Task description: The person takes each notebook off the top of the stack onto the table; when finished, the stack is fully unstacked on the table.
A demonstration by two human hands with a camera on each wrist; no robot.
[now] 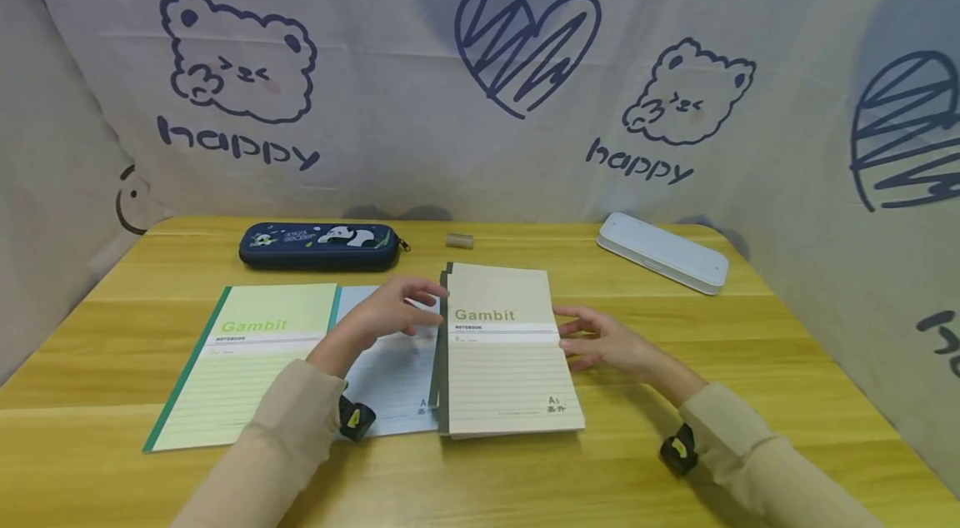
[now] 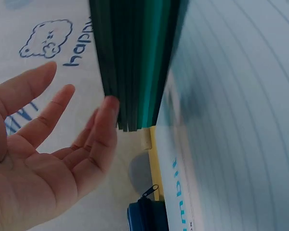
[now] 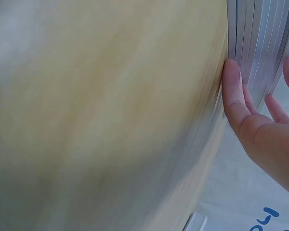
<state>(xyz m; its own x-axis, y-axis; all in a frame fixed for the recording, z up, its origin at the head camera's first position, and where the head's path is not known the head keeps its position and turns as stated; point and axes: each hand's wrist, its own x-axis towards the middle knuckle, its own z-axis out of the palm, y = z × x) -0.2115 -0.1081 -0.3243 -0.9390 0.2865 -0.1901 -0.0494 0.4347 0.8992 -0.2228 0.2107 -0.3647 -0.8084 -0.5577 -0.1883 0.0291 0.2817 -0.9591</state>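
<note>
A stack of notebooks [image 1: 504, 378], a cream "Gambit" one on top, lies in front of me between my hands. My left hand [image 1: 386, 313] is at its bound side, fingers loosely bent; in the left wrist view a fingertip touches the dark and teal spines [image 2: 132, 72]. On the opposite side my right hand [image 1: 603, 342] has its fingertips at the page edges [image 3: 260, 43], with fingers extended. Left of the stack lie a blue notebook [image 1: 382, 386], partly covered by my left hand and the stack, and a green-spined notebook [image 1: 258, 357], overlapped by my left sleeve.
A dark blue panda pencil case [image 1: 318, 247] stands at the back left of the wooden table [image 1: 510, 482]. Behind the stack is a small brownish cylinder [image 1: 459, 241]. A white case [image 1: 662, 253] lies at the back right, and a printed cloth [image 1: 390, 95] hangs behind the table.
</note>
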